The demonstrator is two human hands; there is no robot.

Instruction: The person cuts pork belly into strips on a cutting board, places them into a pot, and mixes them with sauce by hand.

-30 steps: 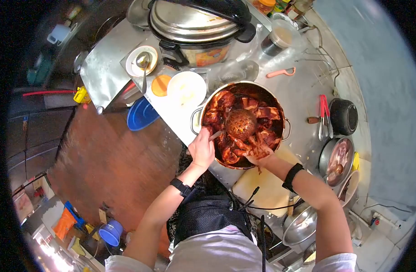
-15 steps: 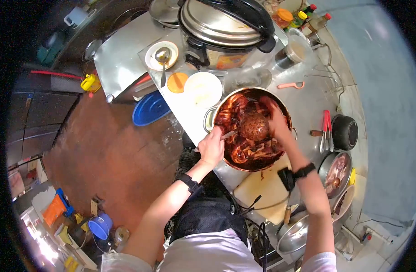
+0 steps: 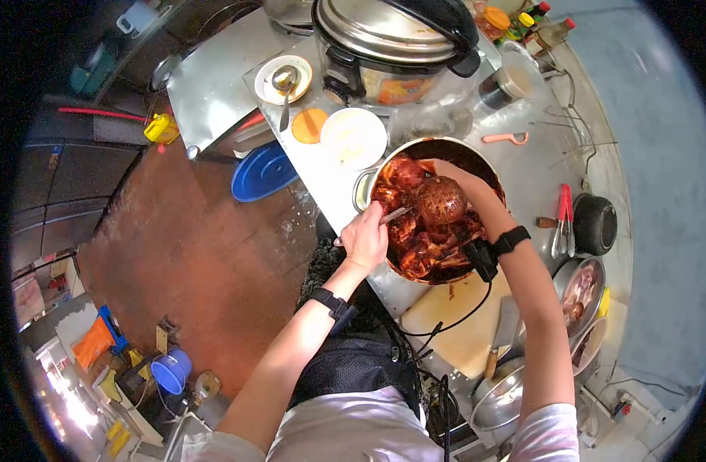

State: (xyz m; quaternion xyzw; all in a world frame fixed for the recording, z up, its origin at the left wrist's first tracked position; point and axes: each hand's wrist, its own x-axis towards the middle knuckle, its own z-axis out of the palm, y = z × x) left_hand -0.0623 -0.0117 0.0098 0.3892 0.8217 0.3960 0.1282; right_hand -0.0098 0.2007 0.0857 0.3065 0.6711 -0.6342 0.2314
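A large pot (image 3: 362, 190) on the metal counter holds sauce-coated pieces of meat (image 3: 418, 250) in dark red-brown sauce. My left hand (image 3: 364, 237) is closed around the handle of a ladle (image 3: 443, 202) at the pot's near left rim. The ladle's round bowl, smeared with sauce, rests over the meat. Reaching in from the right, my right hand (image 3: 448, 171) is down inside the pot, beyond the ladle bowl. Its fingers are hidden among the meat and sauce, so their grip does not show.
Behind the pot stand a big lidded cooker (image 3: 388, 46), a white bowl (image 3: 353, 138) and a plate with a spoon (image 3: 284, 79). A cutting board (image 3: 453, 323) and a cleaver (image 3: 504, 327) lie in front. Tongs (image 3: 562, 219), a peeler (image 3: 507, 138) and a pan of meat (image 3: 580, 292) are at right.
My right hand has gone from a blurred position at the pot's right side deeper into the pot, leftward behind the ladle. My left hand keeps its hold on the ladle. The view has shifted slightly.
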